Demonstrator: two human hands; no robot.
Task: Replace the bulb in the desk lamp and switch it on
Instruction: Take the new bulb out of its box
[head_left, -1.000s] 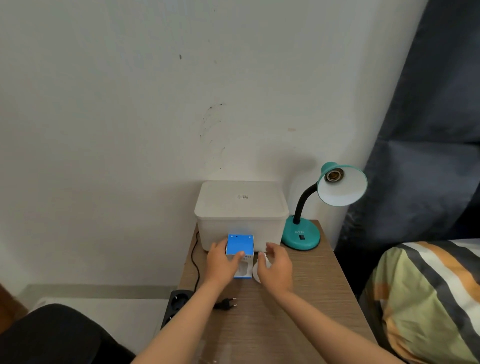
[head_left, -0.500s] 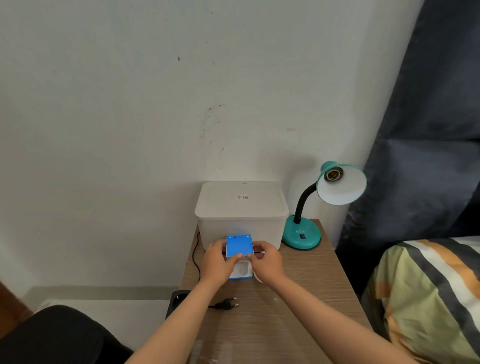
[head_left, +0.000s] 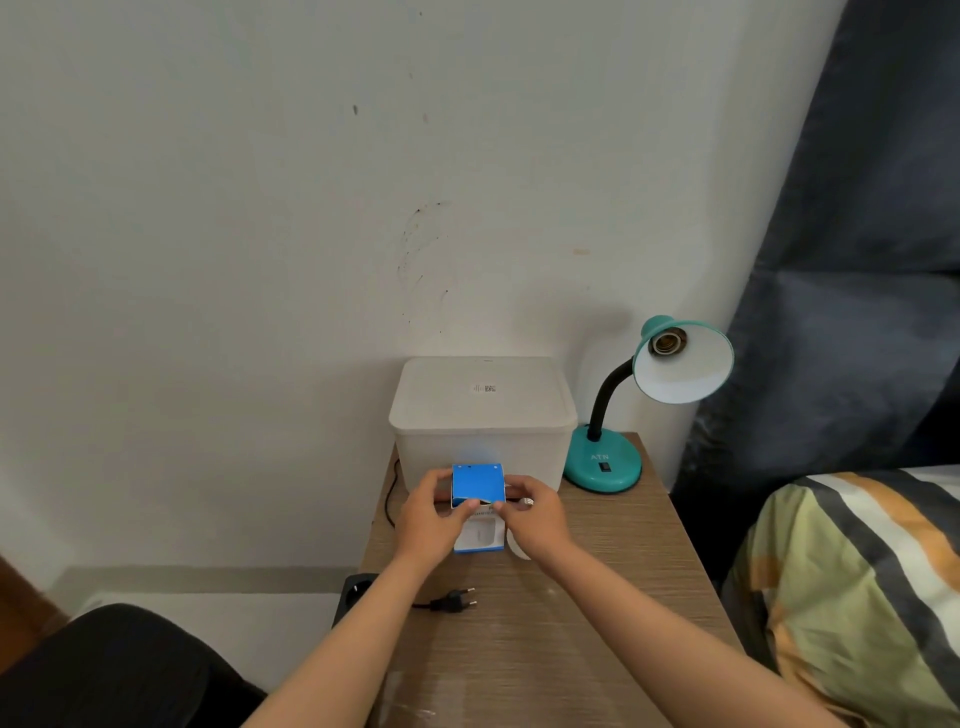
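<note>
A teal desk lamp (head_left: 602, 462) stands at the back right of the wooden bedside table (head_left: 582, 639). Its shade (head_left: 693, 376) faces me and the socket (head_left: 668, 343) has no bulb in it. A blue and white bulb box (head_left: 478, 484) stands upright in front of me. My left hand (head_left: 431, 525) grips its left side, thumb on the top flap. My right hand (head_left: 537, 525) is at the box's right side, curled over a white bulb (head_left: 518, 552) whose metal screw base shows between the fingers. The flap is slightly lifted.
A translucent white lidded storage bin (head_left: 483, 415) sits against the wall behind the box. The lamp's unplugged black plug (head_left: 460, 600) lies on the table near a power strip (head_left: 356, 592) at the left edge. A striped bed (head_left: 857, 597) and dark curtain (head_left: 857, 260) are on the right.
My right hand moved left from the table with the white bulb and joined the left hand on the bulb box. Both thumbs now press at the box's top flap.
</note>
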